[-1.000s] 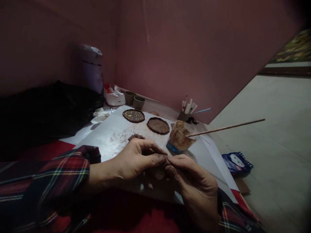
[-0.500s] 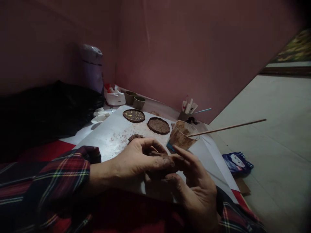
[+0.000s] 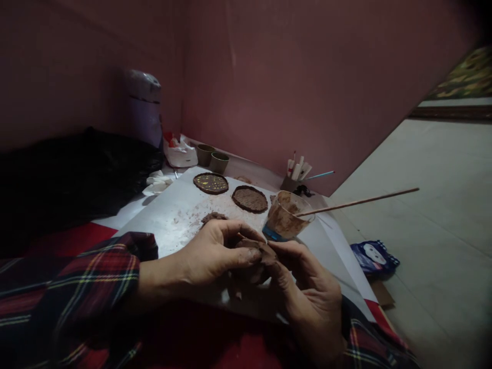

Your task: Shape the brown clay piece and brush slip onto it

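Note:
Between my two hands is a lump of brown clay (image 3: 255, 259), dark and uneven, held above the near part of the white sheet (image 3: 169, 220). My left hand (image 3: 221, 251) grips it from the left, thumb on the near side and fingers behind. On the right, my right hand (image 3: 307, 289) pinches the clay's edge between thumb and fingers. Beyond my left hand lies a smaller heap of clay (image 3: 213, 219), partly hidden. Two flat clay discs with raised rims lie farther back: a plain disc (image 3: 249, 199) and a disc with yellow specks (image 3: 210, 183).
A smeared clear cup (image 3: 286, 218) stands just beyond my right hand, a long thin stick (image 3: 365, 201) jutting rightward from it. Two small pots (image 3: 219, 163) and a holder with pens (image 3: 294, 177) line the pink wall. A black plastic bag (image 3: 84, 174) lies left.
My right fingers opened away from the clay half a second ago and now pinch its edge again. More of the lump shows between my hands. My left hand kept its hold.

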Action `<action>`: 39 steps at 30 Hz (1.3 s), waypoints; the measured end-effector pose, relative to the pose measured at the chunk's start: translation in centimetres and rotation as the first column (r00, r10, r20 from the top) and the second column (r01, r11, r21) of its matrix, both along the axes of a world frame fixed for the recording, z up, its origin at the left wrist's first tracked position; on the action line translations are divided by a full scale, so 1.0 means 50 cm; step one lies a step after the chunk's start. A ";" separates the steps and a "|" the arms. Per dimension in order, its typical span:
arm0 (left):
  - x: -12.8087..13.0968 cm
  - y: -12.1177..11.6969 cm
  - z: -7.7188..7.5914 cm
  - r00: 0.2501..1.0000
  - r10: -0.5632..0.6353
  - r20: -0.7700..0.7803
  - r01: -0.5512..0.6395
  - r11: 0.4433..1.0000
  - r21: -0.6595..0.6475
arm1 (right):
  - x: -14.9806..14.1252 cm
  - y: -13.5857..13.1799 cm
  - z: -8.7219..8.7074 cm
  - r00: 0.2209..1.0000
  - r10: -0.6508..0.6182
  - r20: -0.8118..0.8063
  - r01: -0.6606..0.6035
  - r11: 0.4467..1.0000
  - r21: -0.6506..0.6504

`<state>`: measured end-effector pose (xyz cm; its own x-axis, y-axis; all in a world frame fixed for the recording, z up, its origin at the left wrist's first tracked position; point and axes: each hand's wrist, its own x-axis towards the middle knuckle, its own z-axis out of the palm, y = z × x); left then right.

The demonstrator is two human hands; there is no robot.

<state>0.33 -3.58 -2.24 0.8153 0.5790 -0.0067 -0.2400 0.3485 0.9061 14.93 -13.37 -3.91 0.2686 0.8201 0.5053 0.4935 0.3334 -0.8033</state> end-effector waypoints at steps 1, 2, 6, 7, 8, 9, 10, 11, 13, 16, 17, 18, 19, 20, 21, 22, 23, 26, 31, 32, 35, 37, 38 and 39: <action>0.000 0.000 -0.001 1.000 0.002 -0.001 -0.002 1.000 -0.001 | -0.001 0.001 0.001 1.000 -0.001 -0.005 0.001 1.000 -0.012; 0.000 0.000 -0.001 1.000 0.003 -0.002 -0.003 1.000 0.001 | -0.001 0.001 0.001 1.000 -0.002 -0.006 0.002 1.000 -0.022; 0.000 0.002 -0.005 1.000 -0.006 -0.025 0.007 1.000 0.025 | 0.002 0.003 0.005 1.000 -0.012 -0.016 0.011 0.999 -0.047; 0.000 0.003 -0.006 0.999 -0.017 -0.035 0.018 0.999 0.027 | 0.003 0.004 0.006 1.000 -0.015 -0.023 0.014 0.999 -0.048; 0.001 0.003 -0.007 0.999 -0.035 -0.040 0.036 0.999 0.023 | 0.003 0.005 0.006 0.999 -0.016 -0.033 0.015 0.999 -0.048; 0.001 0.003 -0.008 0.998 -0.046 -0.041 0.047 0.999 0.017 | 0.003 0.007 0.007 0.999 -0.014 -0.042 0.012 0.999 -0.050; 0.001 0.004 -0.008 0.998 -0.048 -0.040 0.049 0.999 0.018 | 0.003 0.008 0.008 0.998 -0.011 -0.054 0.008 0.999 -0.053; 0.001 0.004 -0.007 0.998 -0.046 -0.038 0.047 0.999 0.027 | 0.003 0.010 0.008 0.998 -0.008 -0.065 0.004 0.998 -0.060; 0.001 0.004 -0.005 0.999 -0.022 -0.037 0.025 0.998 0.063 | 0.002 0.011 0.008 0.997 -0.005 -0.072 0.000 0.998 -0.064; 0.000 0.003 0.002 0.999 0.006 -0.048 -0.002 0.996 0.086 | 0.002 0.009 0.006 1.000 -0.017 -0.022 0.016 0.999 -0.033; 0.000 0.003 0.003 0.999 0.009 -0.045 -0.005 0.997 0.079 | 0.003 0.008 0.004 0.999 -0.034 -0.002 0.034 0.999 -0.020; 0.000 0.003 0.004 0.999 0.007 -0.038 -0.004 0.998 0.070 | 0.004 0.007 0.003 0.998 -0.063 0.015 0.064 0.998 -0.007; 0.000 0.003 0.004 1.000 -0.002 -0.027 0.003 0.998 0.056 | 0.006 0.006 0.001 0.995 -0.097 0.024 0.097 0.995 -0.001; -0.001 0.003 0.003 1.000 -0.015 -0.009 0.015 0.999 0.037 | 0.007 0.005 0.001 0.992 -0.122 0.028 0.123 0.992 -0.002; -0.001 0.004 0.001 1.000 -0.026 0.011 0.025 1.000 0.016 | 0.008 0.004 0.001 0.991 -0.132 0.030 0.132 0.991 -0.007; -0.001 0.004 -0.001 0.999 -0.036 0.028 0.036 0.999 -0.005 | 0.008 0.004 0.001 0.992 -0.121 0.031 0.122 0.992 -0.017; -0.001 0.003 -0.003 0.998 -0.047 0.037 0.047 0.999 -0.017 | 0.008 0.004 0.003 0.995 -0.089 0.037 0.090 0.996 -0.028; 0.000 0.002 -0.009 0.996 -0.091 0.017 0.092 0.996 -0.011 | 0.004 0.005 0.008 0.998 0.009 0.055 -0.006 0.998 -0.062; 0.003 0.001 -0.012 0.998 -0.056 -0.023 0.057 0.997 0.049 | -0.002 0.012 0.012 1.000 -0.029 0.004 0.029 0.996 -0.087; 0.003 0.002 -0.011 0.998 -0.043 -0.037 0.045 0.996 0.071 | -0.002 0.014 0.012 0.999 -0.037 -0.002 0.037 0.995 -0.087; 0.002 0.006 -0.008 0.994 0.023 -0.107 -0.003 0.983 0.182 | -0.002 0.018 0.012 0.999 -0.052 0.007 0.053 0.995 -0.087; 0.001 0.007 -0.006 0.985 0.096 -0.147 -0.058 0.967 0.248 | -0.002 0.018 0.012 0.997 -0.074 0.016 0.075 0.995 -0.073; 0.001 0.006 -0.005 0.981 0.114 -0.158 -0.070 0.964 0.256 | -0.001 0.017 0.012 0.996 -0.085 0.014 0.086 0.994 -0.070; 0.001 0.005 -0.004 0.980 0.111 -0.165 -0.069 0.968 0.243 | -0.001 0.016 0.012 0.995 -0.096 0.006 0.096 0.993 -0.072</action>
